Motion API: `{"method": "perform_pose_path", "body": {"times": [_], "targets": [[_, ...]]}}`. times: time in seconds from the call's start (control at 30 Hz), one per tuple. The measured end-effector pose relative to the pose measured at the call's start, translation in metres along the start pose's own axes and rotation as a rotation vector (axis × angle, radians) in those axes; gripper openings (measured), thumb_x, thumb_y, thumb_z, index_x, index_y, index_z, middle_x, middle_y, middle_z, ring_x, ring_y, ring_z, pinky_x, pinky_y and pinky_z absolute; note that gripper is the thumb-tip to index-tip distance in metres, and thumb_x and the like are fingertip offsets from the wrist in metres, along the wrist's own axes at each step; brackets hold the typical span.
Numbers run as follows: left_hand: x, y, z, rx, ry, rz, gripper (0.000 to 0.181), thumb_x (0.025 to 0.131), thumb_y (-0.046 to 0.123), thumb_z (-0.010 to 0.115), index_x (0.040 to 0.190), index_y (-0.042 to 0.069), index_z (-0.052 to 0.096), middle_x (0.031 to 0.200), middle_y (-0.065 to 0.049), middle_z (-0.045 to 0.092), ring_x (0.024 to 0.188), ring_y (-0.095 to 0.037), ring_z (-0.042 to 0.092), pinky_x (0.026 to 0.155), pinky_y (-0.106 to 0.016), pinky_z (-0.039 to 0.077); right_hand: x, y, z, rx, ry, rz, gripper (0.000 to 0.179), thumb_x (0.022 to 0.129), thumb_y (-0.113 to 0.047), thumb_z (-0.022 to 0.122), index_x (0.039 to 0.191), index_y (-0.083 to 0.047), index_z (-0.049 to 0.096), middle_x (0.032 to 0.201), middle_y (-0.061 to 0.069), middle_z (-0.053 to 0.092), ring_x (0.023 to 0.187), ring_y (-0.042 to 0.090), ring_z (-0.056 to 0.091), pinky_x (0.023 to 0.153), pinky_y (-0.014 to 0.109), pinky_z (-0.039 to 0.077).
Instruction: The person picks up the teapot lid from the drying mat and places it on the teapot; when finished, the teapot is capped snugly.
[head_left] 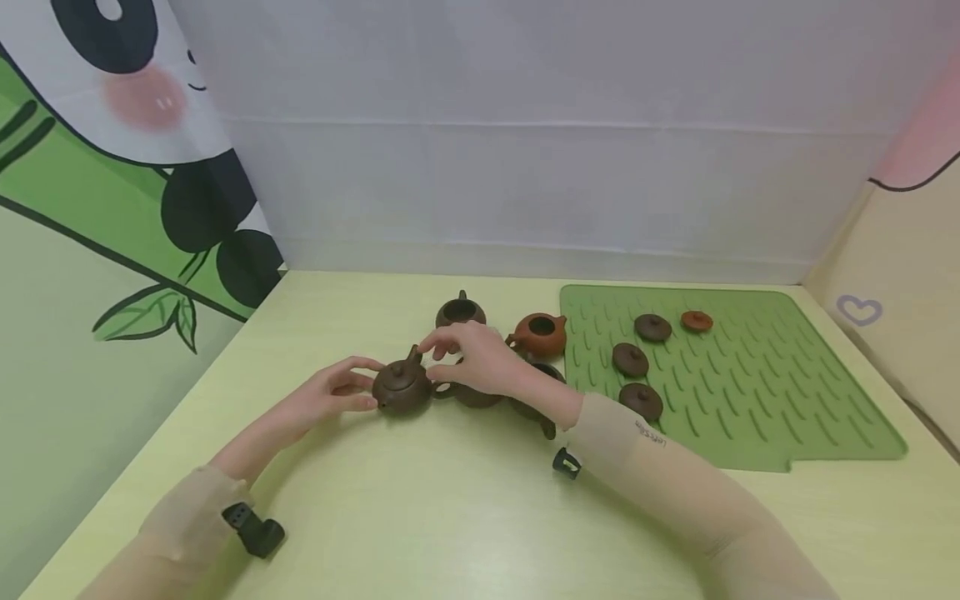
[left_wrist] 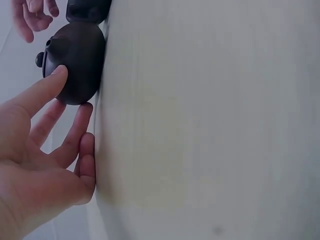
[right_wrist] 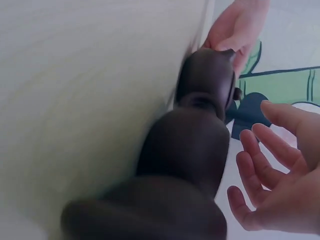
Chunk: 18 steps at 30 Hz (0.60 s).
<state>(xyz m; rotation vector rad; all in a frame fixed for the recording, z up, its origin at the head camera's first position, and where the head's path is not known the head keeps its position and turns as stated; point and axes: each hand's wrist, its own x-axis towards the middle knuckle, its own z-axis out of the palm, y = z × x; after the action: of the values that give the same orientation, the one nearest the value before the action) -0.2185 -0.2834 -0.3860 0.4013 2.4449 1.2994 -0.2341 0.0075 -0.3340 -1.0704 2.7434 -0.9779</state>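
Note:
A dark brown teapot [head_left: 401, 392] with its lid on stands at the left end of a group of teapots. My left hand [head_left: 318, 402] holds its left side; in the left wrist view the thumb [left_wrist: 52, 82] lies on the body near the spout and other fingers reach round the side. Over the pots to the right hovers my right hand [head_left: 483, 360], fingers loosely bent and holding nothing, close to the lidded pot. Beneath that hand sits another dark teapot [head_left: 480, 400], partly hidden. The right wrist view has the right hand [right_wrist: 285, 185] apart from the lidded pot [right_wrist: 205, 77].
Behind are a lidless dark teapot [head_left: 461, 312] and a lidless reddish teapot [head_left: 551, 343]. One more dark teapot [head_left: 555, 372] is half covered by my right forearm. On the green mat [head_left: 750, 408] lie dark lids [head_left: 653, 328] and a reddish lid [head_left: 697, 322].

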Motion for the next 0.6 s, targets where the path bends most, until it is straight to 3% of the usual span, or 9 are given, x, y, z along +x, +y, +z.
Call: {"method": "perform_pose_path", "body": {"times": [0.23,0.43,0.6], "targets": [[-0.001,0.003,-0.001,-0.003,-0.011,0.021,0.055,0.092,0.027,0.07,0.14,0.015,0.047,0.124,-0.016,0.065,0.116,-0.024,0.06,0.1,-0.045,0.039,-0.026,0.01,-0.024,0.1,0.089,0.008,0.032,0.089,-0.022,0.073,0.121,-0.019,0.068,0.107,0.001,0.071,0.105,0.02,0.066,0.095,0.038,0.051],[-0.001,0.003,-0.003,-0.002,-0.02,0.016,0.055,0.092,0.026,0.07,0.141,0.014,0.046,0.126,-0.018,0.064,0.117,-0.026,0.06,0.101,-0.047,0.039,-0.049,0.027,-0.044,0.19,0.179,0.032,0.034,0.09,-0.015,0.072,0.123,-0.015,0.067,0.105,0.006,0.071,0.094,0.017,0.065,0.082,0.035,0.054],[0.0,0.004,-0.002,-0.002,-0.019,0.014,0.056,0.092,0.026,0.07,0.141,0.014,0.046,0.127,-0.018,0.064,0.118,-0.026,0.059,0.102,-0.048,0.039,-0.074,0.035,-0.063,0.256,0.226,0.09,0.035,0.092,-0.016,0.071,0.127,-0.017,0.064,0.11,0.006,0.069,0.104,0.023,0.063,0.091,0.04,0.053]]}}
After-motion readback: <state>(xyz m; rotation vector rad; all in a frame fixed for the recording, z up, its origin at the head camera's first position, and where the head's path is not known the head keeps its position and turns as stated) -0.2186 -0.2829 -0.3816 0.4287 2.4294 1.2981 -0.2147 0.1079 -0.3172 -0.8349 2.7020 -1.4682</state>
